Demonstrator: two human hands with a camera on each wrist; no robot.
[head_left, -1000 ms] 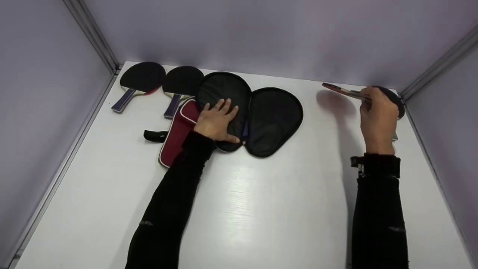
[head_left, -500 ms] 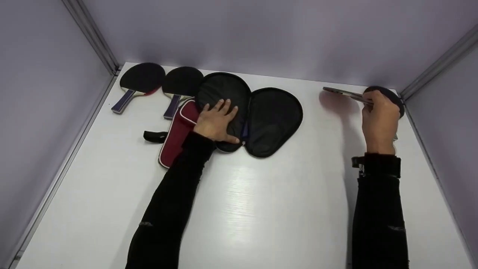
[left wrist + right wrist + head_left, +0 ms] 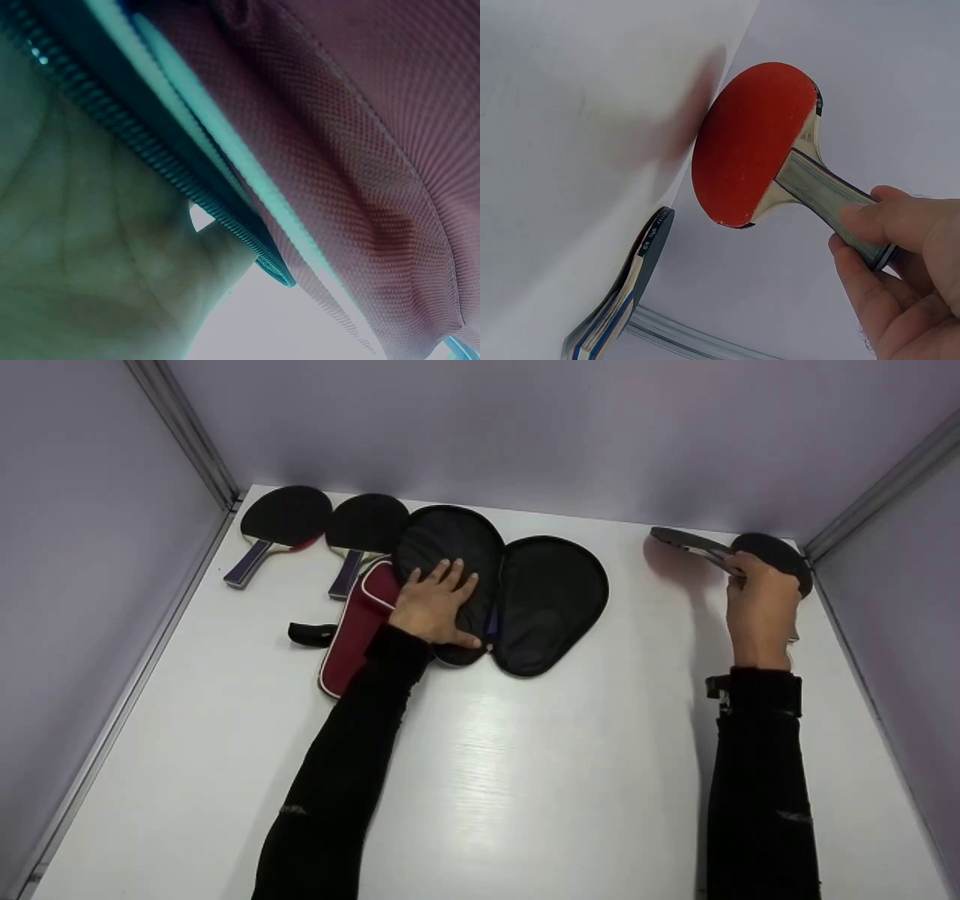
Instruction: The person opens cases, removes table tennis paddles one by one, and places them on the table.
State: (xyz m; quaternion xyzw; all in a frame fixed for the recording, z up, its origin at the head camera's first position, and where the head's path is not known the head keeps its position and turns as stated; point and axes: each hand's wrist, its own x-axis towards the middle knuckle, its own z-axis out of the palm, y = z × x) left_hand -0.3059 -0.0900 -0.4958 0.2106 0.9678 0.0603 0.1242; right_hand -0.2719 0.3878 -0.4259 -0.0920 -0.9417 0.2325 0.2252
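Note:
My left hand (image 3: 435, 604) lies with fingers spread on the left half of an unfolded black paddle case (image 3: 551, 600). Beneath my left wrist is a red case (image 3: 356, 641) with white piping; in the left wrist view its red fabric (image 3: 375, 150) fills the right side, beside a dark zipper (image 3: 135, 131) and my palm. At the back right, my right hand (image 3: 761, 611) grips a table tennis paddle (image 3: 690, 542) by its handle. In the right wrist view the paddle's red face (image 3: 754, 142) shows, thumb and fingers around the end of the handle.
Another paddle (image 3: 776, 559) lies in the back right corner, partly behind my right hand. Two dark paddles, one in the corner (image 3: 286, 516) and one beside it (image 3: 367, 521), lie at back left. A black strap (image 3: 311, 634) sticks out left of the red case. Walls enclose the white table (image 3: 480, 810).
The paddle in my right hand has tilted, so more of its dark face shows in the head view, and has lowered slightly. My left hand has stayed on the black case.

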